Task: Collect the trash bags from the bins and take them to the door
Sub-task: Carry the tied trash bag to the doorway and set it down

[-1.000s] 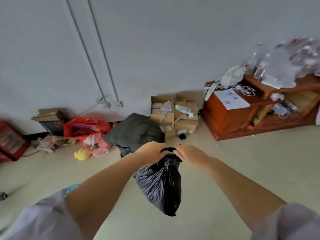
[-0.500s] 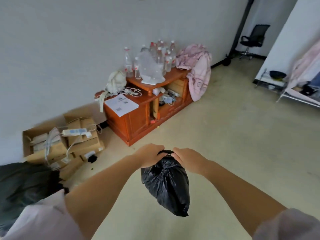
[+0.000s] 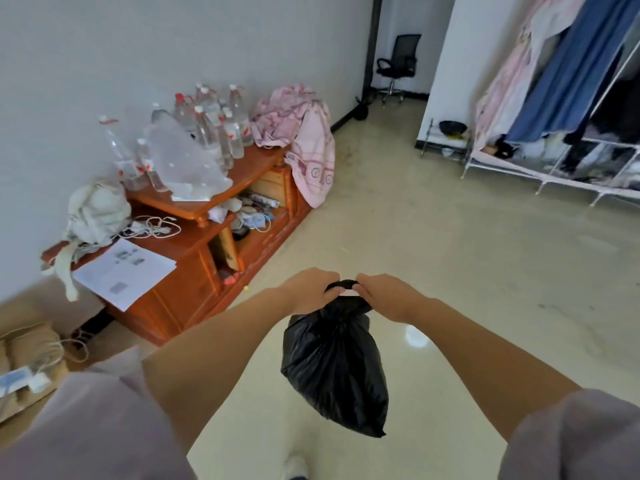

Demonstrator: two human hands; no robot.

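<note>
A full black trash bag (image 3: pixel 334 368) hangs in the air in front of me, above the pale floor. My left hand (image 3: pixel 310 291) and my right hand (image 3: pixel 388 296) both grip its gathered top, side by side, with a twisted strip of black plastic stretched between them. The bag's neck is bunched just under my fingers. No bin is in view.
A low orange wooden cabinet (image 3: pixel 194 271) with several plastic bottles (image 3: pixel 207 133), a pink cloth (image 3: pixel 304 140) and papers stands along the left wall. Cardboard boxes (image 3: pixel 24 372) lie at far left. A clothes rack (image 3: pixel 568 109) fills the right. An office chair (image 3: pixel 398 67) sits in a far passage.
My view has swung right, from the boxes and dark bag by the wall to the cabinet, open floor and clothes rack. Both hands keep their grip on the black bag.
</note>
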